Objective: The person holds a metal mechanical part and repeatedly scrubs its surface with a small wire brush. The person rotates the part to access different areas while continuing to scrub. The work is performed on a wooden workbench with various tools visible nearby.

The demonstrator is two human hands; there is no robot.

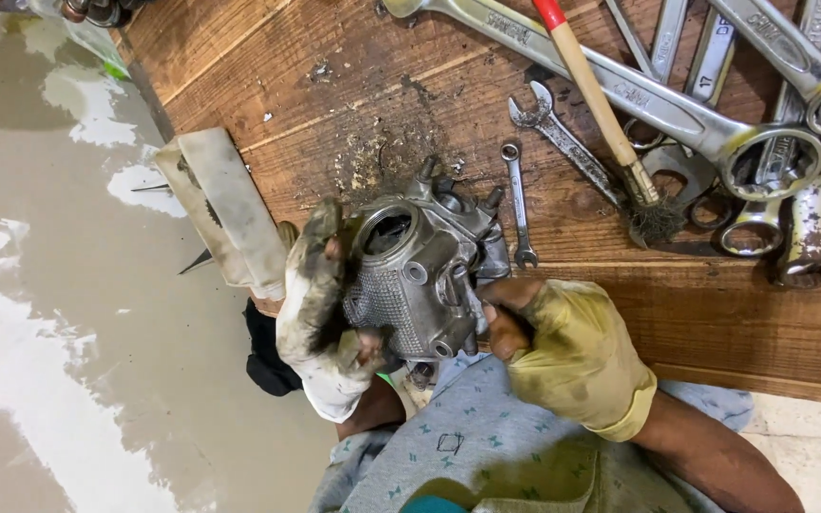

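Two gloved hands hold one grey metal engine part [425,275] over the wooden worktop [334,85]. The left hand [320,313] has its grip tight on one side, the right hand [563,347] on the other. One red-handled brush [601,104] lies among many spanners, with two small spanners [522,204] nearest

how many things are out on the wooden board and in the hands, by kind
Metal engine part, held by left hand and right hand: 1
Small spanners lying apart: 2
Red-tipped wooden-handled brush: 1
Larger spanners piled at the right: at least 5, overlapping, exact count unclear
Total: at least 9
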